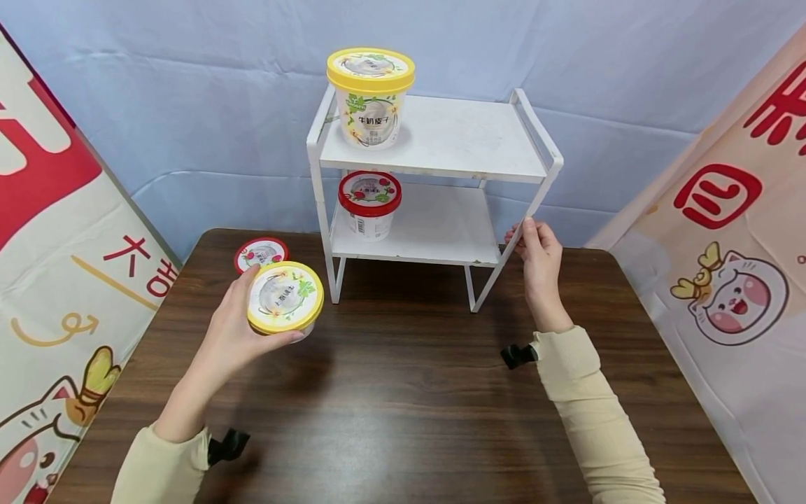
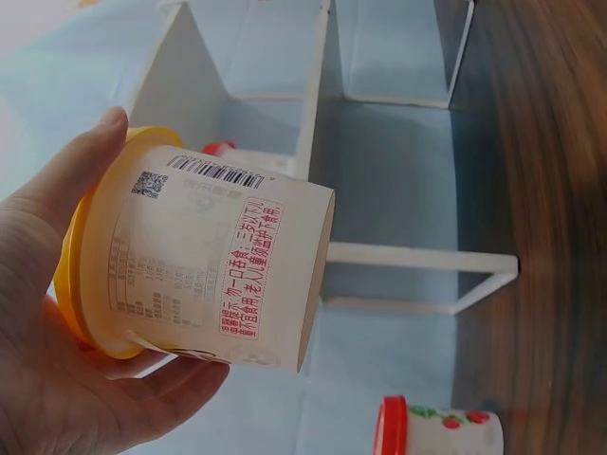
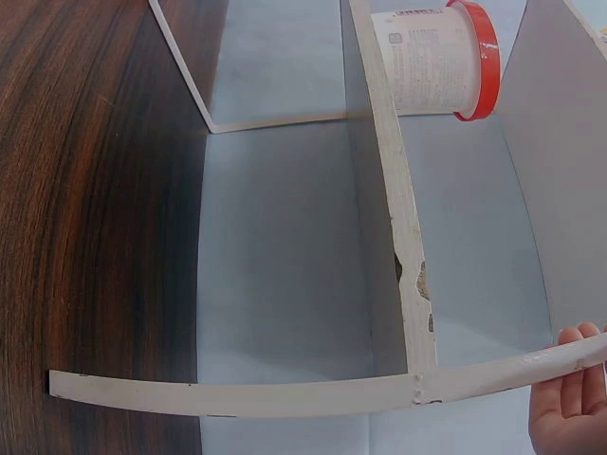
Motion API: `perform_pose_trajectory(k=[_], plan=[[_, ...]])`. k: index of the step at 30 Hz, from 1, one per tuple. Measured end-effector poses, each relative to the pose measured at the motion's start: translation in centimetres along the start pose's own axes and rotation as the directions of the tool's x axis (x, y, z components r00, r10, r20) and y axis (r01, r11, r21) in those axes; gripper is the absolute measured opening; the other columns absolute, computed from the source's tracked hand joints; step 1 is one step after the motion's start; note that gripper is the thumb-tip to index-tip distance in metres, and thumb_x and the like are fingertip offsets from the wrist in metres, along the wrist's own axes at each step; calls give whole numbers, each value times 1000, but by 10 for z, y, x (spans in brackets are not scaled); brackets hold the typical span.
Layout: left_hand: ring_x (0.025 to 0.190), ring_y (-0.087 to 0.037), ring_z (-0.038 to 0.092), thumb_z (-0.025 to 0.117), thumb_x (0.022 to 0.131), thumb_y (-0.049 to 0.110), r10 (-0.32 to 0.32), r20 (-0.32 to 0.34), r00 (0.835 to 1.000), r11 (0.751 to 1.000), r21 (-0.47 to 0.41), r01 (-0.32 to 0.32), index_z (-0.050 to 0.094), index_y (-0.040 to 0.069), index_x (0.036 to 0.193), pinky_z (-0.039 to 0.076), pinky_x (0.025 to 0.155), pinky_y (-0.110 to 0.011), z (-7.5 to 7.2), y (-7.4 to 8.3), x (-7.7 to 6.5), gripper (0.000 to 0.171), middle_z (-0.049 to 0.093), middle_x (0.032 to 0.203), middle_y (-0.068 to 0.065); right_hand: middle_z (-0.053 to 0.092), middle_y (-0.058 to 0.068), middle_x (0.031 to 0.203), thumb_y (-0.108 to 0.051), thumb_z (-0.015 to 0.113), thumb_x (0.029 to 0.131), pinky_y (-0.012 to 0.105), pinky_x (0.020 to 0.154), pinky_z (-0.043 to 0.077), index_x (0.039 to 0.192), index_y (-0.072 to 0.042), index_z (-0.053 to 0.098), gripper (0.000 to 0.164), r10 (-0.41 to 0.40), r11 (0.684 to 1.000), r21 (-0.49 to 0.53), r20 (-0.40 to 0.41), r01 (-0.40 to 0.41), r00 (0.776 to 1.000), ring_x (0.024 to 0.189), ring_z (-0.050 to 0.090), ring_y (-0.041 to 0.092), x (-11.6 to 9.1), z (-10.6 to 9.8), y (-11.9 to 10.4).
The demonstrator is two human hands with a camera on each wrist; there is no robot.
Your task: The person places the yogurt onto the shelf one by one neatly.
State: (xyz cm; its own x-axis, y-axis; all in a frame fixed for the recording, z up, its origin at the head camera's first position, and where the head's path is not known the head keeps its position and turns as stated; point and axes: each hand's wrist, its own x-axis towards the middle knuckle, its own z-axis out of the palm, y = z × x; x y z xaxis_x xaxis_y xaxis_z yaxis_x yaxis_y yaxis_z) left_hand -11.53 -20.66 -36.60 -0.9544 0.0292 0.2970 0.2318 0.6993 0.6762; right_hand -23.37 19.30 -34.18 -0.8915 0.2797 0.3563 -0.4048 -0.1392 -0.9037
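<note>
My left hand (image 1: 228,329) grips a paper tub with a yellow lid (image 1: 285,297), thumb and fingers around its lid, and carries it above the table's left side. In the left wrist view this tub (image 2: 213,256) lies sideways, its barcode and printed text facing the camera. My right hand (image 1: 543,269) holds the right front leg of a white two-tier rack (image 1: 466,136), fingers curled around the bar. The rack's top tier bears another yellow-lidded tub (image 1: 371,115) at its left end. Below it, on the lower tier, stands a red-lidded tub (image 1: 370,203).
A second red-lidded tub (image 1: 261,252) stands on the brown wooden table (image 1: 403,399) left of the rack, partly hidden by the held tub. Pale blue cloth (image 1: 208,119) hangs behind, and printed banners (image 1: 718,231) flank both sides. Black straps (image 1: 519,355) stick out at both cuffs.
</note>
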Motion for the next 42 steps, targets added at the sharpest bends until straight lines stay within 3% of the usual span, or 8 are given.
perform_pose_trajectory(k=[10, 18, 37, 42], plan=[[116, -32, 39, 87, 54, 37, 34, 30, 999, 999, -28, -34, 21, 14, 144, 36, 90, -56, 5, 16, 6, 114, 36, 135, -16, 58, 7, 79, -18, 47, 95, 26, 72, 49, 83, 0, 54, 23, 11, 1000, -8, -6, -12, 1000, 73, 59, 16, 0, 1, -2], [118, -33, 39, 87, 55, 36, 46, 58, 997, 998, -34, -44, 22, 9, 142, 37, 90, -56, 11, 26, 7, 112, 36, 136, -16, 58, 5, 77, -19, 48, 95, 25, 72, 49, 84, 0, 54, 23, -4, 1000, -12, 2, 4, 1000, 71, 59, 14, -1, 0, 0], [120, -27, 37, 86, 55, 39, 78, 90, 993, 993, -99, -69, 24, 10, 142, 39, 92, -53, 23, 50, 16, 111, 37, 137, -9, 59, 5, 76, -19, 48, 95, 25, 72, 49, 83, 1, 54, 24, -13, 1000, -8, 2, 13, 1000, 71, 59, 15, 0, 0, 0], [118, -23, 39, 86, 53, 43, 114, 92, 989, 988, -113, -103, 25, 10, 142, 40, 92, -49, 26, 60, 21, 113, 39, 134, -7, 59, 6, 77, -18, 48, 95, 25, 73, 49, 83, 1, 54, 23, -6, 1000, 0, 4, 6, 1000, 71, 59, 15, 0, 0, 1]])
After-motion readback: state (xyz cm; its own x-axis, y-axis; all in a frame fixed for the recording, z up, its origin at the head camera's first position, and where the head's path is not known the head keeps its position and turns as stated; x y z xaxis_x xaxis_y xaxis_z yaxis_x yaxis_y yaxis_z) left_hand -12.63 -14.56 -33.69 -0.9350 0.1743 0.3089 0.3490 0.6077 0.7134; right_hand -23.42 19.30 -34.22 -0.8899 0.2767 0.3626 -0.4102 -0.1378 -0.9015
